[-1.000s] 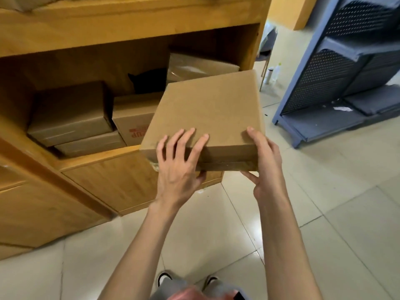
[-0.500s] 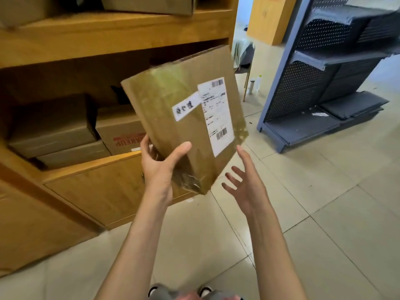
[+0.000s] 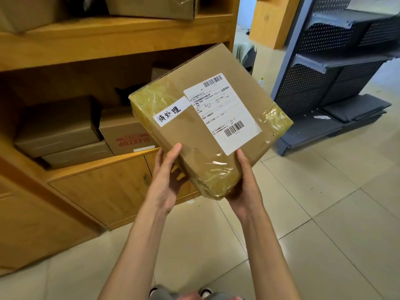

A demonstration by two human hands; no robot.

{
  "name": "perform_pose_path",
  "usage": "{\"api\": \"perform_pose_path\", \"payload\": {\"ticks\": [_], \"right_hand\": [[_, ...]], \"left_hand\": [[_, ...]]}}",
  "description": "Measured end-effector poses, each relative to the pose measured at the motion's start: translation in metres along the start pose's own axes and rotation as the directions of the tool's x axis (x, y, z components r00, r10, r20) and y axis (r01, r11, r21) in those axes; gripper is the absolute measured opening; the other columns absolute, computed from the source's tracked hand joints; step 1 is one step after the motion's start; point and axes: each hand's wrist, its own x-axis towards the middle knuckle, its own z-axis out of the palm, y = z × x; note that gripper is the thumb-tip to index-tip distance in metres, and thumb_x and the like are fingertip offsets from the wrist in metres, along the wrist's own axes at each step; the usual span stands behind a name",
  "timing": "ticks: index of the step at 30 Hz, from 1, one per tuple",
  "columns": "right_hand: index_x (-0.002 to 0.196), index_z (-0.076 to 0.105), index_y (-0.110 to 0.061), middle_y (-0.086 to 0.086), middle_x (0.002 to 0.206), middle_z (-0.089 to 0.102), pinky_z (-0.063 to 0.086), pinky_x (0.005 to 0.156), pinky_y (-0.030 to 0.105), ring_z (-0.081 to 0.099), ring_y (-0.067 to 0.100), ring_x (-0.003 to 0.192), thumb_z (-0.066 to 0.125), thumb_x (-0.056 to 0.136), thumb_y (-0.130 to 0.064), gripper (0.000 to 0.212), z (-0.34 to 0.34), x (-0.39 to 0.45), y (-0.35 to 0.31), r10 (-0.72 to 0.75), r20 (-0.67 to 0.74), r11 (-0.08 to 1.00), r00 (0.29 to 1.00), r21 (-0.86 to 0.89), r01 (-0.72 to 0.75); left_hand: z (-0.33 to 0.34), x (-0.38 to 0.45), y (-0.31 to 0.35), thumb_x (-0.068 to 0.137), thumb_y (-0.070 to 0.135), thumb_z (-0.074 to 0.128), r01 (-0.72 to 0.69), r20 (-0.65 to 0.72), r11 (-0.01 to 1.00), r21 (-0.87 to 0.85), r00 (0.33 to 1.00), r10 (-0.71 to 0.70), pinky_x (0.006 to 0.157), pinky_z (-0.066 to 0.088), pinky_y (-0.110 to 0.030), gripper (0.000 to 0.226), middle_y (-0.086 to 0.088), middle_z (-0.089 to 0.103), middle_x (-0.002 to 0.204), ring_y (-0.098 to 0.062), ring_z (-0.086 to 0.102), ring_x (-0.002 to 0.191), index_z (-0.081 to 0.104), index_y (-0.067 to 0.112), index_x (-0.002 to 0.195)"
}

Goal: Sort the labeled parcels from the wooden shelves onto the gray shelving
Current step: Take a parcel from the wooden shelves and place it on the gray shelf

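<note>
Left hand (image 3: 167,180), right hand (image 3: 245,187), both gripping labeled parcel (image 3: 207,131)

Bright, even indoor light, brightest from the open area at top centre. Glare streaks the clear tape on the parcel (image 3: 207,131) — the printed label stays sharp. The wooden shelves' (image 3: 116,42) lower recess sits in deep shadow. Wide-angle bowing bends lines near the edges — corners slightly soft.
</note>
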Motion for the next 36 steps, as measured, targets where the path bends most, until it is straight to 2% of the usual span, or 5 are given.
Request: {"api": "perform_pose_path", "payload": {"ticks": [4,14,21,28,36], "right_hand": [[0.134,0.049,-0.027,-0.008,0.107,0.071,0.058,0.070,0.033,0.071,0.008,0.086,0.071,0.062,-0.053,0.079,0.011,-0.009,0.003,-0.037,-0.084,0.999,0.996,0.022,0.039],[0.137,0.042,-0.027,0.005,0.126,0.062,0.053,0.090,0.041,0.064,0.022,0.106,0.075,0.059,-0.055,0.089,0.008,-0.006,-0.008,-0.057,-0.105,0.998,0.993,0.008,0.059],[0.113,0.058,-0.022,0.003,0.123,0.064,0.052,0.092,0.044,0.061,0.026,0.115,0.061,0.080,-0.047,0.041,-0.048,-0.010,-0.056,-0.214,-0.083,0.972,0.973,-0.113,0.204],[0.121,0.059,-0.026,0.000,0.120,0.067,0.052,0.091,0.035,0.063,0.018,0.111,0.065,0.081,-0.043,0.044,-0.060,-0.008,-0.065,-0.293,-0.038,0.936,0.955,-0.216,0.279],[0.111,0.062,-0.031,-0.005,0.112,0.069,0.050,0.091,0.036,0.066,0.012,0.101,0.060,0.078,-0.044,0.036,-0.071,0.008,-0.083,-0.362,-0.106,0.920,0.926,-0.198,0.337]], "left_hand": [[0.001,-0.002,-0.009,0.025,0.064,0.089,-0.004,0.066,0.992,0.126,0.998,-0.004,0.089,0.053,-0.048,0.137,-0.001,0.060,0.129,-0.025,0.059,0.115,0.027,0.042,0.145],[-0.010,0.009,-0.004,0.042,0.026,0.085,-0.083,0.090,0.977,0.194,0.994,0.067,0.076,0.057,-0.030,0.114,-0.003,0.063,0.123,-0.013,0.070,0.091,0.036,0.031,0.144],[-0.021,0.013,0.022,0.017,0.055,0.091,-0.111,0.109,0.949,0.295,0.991,0.082,0.063,0.054,-0.021,0.136,-0.004,0.065,0.116,-0.012,0.068,0.087,0.043,0.023,0.140],[-0.002,0.021,0.010,0.048,0.048,0.077,-0.184,0.119,0.943,0.277,0.980,0.156,0.078,0.051,-0.034,0.091,0.003,0.067,0.112,-0.015,0.064,0.099,0.050,0.026,0.132],[0.034,0.056,0.007,0.054,0.057,0.070,-0.225,0.146,0.913,0.341,0.972,0.185,0.077,0.049,-0.031,0.098,-0.005,0.056,0.133,-0.021,0.059,0.112,0.042,0.025,0.142]]}}
